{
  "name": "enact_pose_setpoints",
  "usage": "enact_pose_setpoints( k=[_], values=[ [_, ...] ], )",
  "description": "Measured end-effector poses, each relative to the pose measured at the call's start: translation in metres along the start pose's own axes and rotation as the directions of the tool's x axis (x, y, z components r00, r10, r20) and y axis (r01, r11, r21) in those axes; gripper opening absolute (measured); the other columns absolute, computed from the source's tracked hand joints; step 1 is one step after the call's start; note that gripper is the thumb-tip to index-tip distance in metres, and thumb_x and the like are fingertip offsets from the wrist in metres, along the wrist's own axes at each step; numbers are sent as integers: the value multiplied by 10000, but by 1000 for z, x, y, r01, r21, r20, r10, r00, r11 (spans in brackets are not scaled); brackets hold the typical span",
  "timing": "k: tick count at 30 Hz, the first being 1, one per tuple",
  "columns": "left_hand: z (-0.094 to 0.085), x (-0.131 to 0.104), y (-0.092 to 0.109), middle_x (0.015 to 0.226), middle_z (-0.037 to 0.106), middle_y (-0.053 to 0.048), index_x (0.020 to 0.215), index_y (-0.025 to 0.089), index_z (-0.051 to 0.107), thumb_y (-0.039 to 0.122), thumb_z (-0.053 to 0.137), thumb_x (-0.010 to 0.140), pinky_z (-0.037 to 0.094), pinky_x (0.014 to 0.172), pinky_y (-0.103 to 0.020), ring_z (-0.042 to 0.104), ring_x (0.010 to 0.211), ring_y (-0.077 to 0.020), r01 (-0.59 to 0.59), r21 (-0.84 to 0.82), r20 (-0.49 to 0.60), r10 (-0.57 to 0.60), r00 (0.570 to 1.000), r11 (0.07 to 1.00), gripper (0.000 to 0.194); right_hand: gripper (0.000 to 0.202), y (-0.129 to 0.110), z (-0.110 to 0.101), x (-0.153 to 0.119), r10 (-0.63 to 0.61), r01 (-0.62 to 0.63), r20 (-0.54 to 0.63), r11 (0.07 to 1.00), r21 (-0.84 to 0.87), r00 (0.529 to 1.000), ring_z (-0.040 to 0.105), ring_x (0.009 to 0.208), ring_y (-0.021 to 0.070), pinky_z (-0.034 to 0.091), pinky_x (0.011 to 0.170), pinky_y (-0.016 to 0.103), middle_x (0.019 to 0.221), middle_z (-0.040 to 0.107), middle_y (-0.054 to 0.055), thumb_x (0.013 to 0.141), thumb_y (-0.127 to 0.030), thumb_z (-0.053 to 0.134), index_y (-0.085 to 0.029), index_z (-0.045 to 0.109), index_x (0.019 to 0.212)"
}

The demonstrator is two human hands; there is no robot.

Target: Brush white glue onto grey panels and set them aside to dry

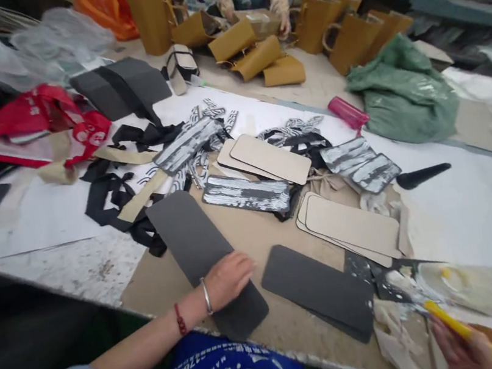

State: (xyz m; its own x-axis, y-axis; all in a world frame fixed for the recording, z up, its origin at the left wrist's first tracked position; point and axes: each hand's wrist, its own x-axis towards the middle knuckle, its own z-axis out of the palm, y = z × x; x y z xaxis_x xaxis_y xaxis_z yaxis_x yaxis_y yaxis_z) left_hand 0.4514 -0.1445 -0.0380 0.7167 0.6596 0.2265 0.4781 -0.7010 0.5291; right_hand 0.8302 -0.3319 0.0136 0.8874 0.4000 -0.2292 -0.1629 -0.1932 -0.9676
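Note:
My left hand (230, 278) lies across a long dark grey panel with rounded corners (198, 235), its fingers together near the panel's right edge. At the lower right, my right hand (460, 350) is closed round a yellow-handled brush (448, 319). The brush's far end points at a patch of white paste (404, 285) and is blurred. Between the hands lies a stack of dark grey panels (319, 287). Behind it are beige panels (351, 224) in an overlapping pile. A dark panel streaked with white paste (247, 193) lies farther back.
More beige panels (270, 159) and pasted panels (361, 164) lie mid-table among black straps (109, 195). A black-handled tool (424, 175) and a green bag (405, 90) are to the right. Across the table, another person's hands (280, 10) are among brown bag pieces (254, 54).

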Motion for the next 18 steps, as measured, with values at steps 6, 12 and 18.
enact_pose_setpoints(
  k=[6, 12, 18],
  values=[
    [58, 13, 23, 1101, 587, -115, 967, 140, 581, 120, 543, 758, 428, 953, -389, 500, 1087, -232, -77, -79, 215, 92, 972, 994, 214, 402, 32, 113, -86, 202, -217, 105, 963, 157, 974, 657, 731, 188, 575, 675, 258, 790, 678, 51, 551, -367, 776, -116, 603, 813],
    [65, 10, 18, 1145, 578, -130, 1026, 128, 578, 85, 563, 729, 430, 951, -410, 491, 1114, -256, -47, -59, 265, 61, 962, 997, 300, 485, 53, 160, -103, 234, -261, 196, 958, 123, 952, 658, 781, 222, 557, 776, 334, 832, 678, 80, 585, -439, 743, -89, 583, 881],
    [64, 6, 19, 1184, 566, -114, 1088, 144, 557, 89, 548, 747, 430, 966, -402, 476, 1143, -245, -29, -32, 286, 37, 957, 999, 346, 485, 67, 164, -99, 225, -242, 221, 969, 51, 949, 657, 779, 218, 549, 792, 333, 784, 682, 68, 645, -445, 703, -72, 574, 927]
  ],
)
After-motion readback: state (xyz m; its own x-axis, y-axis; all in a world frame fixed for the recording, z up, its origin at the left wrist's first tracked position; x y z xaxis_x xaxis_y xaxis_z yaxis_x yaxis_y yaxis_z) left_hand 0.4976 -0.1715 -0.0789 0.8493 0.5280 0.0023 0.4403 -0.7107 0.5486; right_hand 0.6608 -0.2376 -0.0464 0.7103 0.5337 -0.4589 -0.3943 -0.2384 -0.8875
